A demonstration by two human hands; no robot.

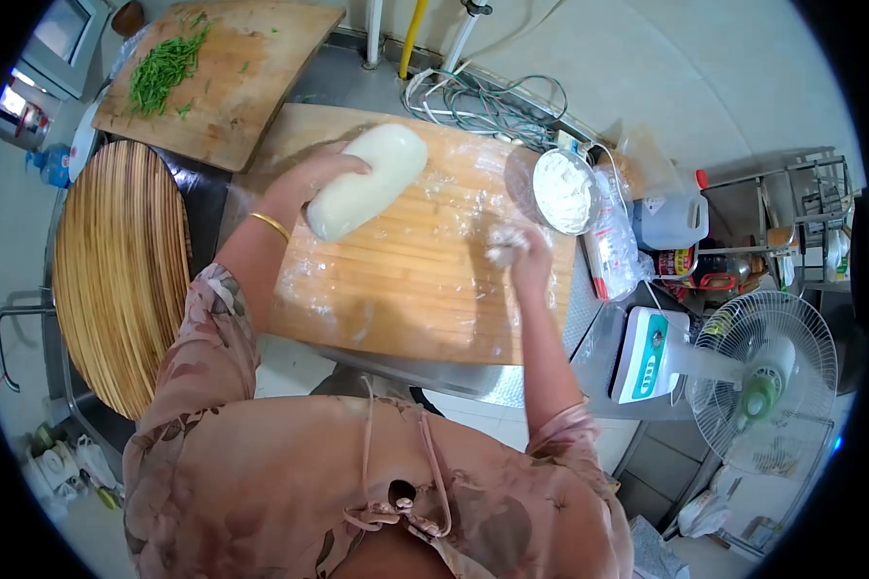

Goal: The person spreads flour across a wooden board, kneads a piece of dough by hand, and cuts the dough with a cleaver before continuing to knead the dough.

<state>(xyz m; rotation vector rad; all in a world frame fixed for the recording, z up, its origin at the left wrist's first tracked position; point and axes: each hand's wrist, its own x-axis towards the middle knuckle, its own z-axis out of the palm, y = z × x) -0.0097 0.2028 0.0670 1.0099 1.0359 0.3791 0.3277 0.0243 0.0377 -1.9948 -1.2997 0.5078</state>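
Clock positions are read from the centre of the floured wooden board (pixel 396 318), with twelve pointing away from the wearer.

1. Location. I see the dough roll (pixel 381 169) at eleven o'clock on the board, its long axis running roughly from one to seven.

2. Left hand. The left hand (pixel 317 174) touches the roll on its nine o'clock side. One digit lies over the upper surface; the others are hidden, so I cannot tell whether they are spread or closed around the dough.

3. Right hand. The right hand (pixel 529 256) is between three and four o'clock, apart from the roll. Its fingertips are whitened with flour and appear drawn together. I cannot tell whether they pinch loose flour. The metal bowl (pixel 595 207) of flour (pixel 562 191) is near it, toward two.

4. Handling. I judge the roll dense, fairly heavy and soft, with a smooth skin. It should dent under fingertips and sag or stretch if raised by one end. Bare patches may cling; floured ones may slide.

5. Hold. I would support it with broad palms beneath, at one and seven o'clock, spreading the load and avoiding a narrow pinch.
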